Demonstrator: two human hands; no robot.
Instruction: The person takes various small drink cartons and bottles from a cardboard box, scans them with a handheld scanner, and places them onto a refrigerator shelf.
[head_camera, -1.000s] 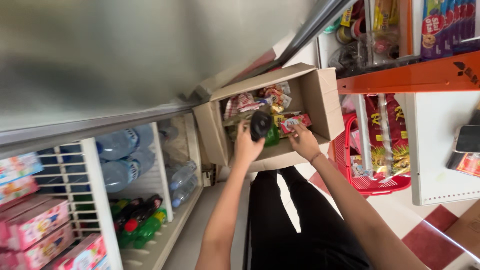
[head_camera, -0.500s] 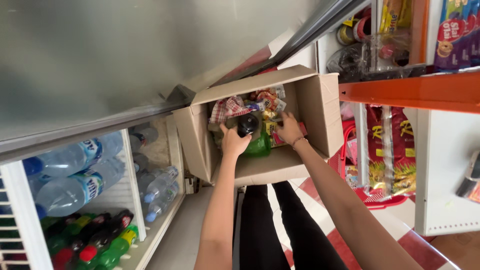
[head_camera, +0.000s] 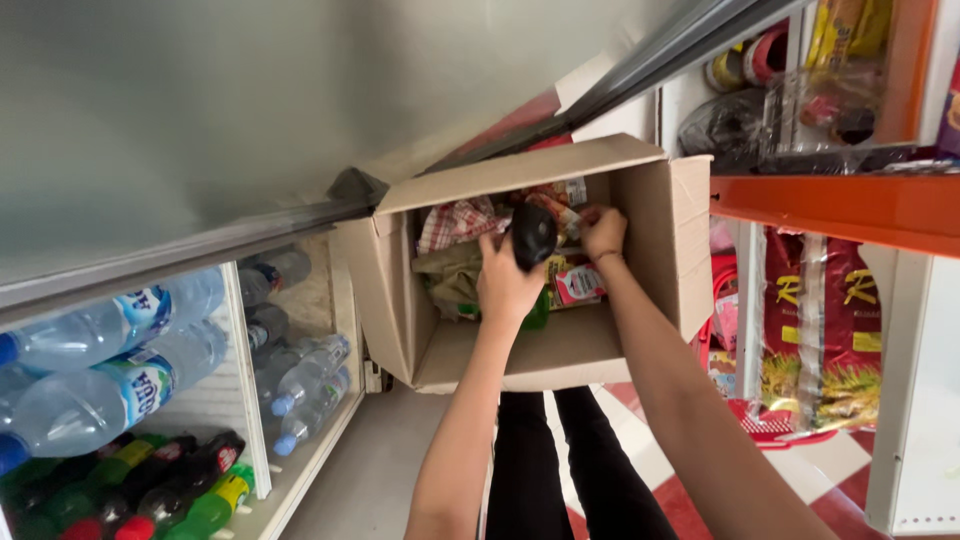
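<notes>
Both of your arms were stretched forward and up from the bottom of the view, reaching into an open cardboard box (head_camera: 660, 260) that stood on its side with its opening toward you.

Your left hand (head_camera: 508, 285) was at the middle of the opening, its back turned to the camera and the wrist almost straight with the forearm. Its fingers were curled around a small black object (head_camera: 533, 235) with a rounded shape, which stood out above the knuckles. What kind of thing it was, I could not tell.

Your right hand (head_camera: 603, 232) was just beside it, a little higher and deeper in the box. The fingers were bent and gathered together on the colourful packets (head_camera: 560, 205) at the back of the box. If they really pinched one packet or only touched them, the view did not show. The right forearm went in a long diagonal from the lower right corner up to the box.

Inside the box there was also a red and white checked packet (head_camera: 455, 222) at the upper left, a pink and white carton (head_camera: 580, 285) under your right wrist, and something green (head_camera: 538, 312) just below your left hand.

At your left stood a glass-door cooler (head_camera: 235, 350) with water bottles (head_camera: 110, 370) lying inside. At your right hung an orange shelf (head_camera: 840, 205), with bags of goods (head_camera: 820, 340) under it.
</notes>
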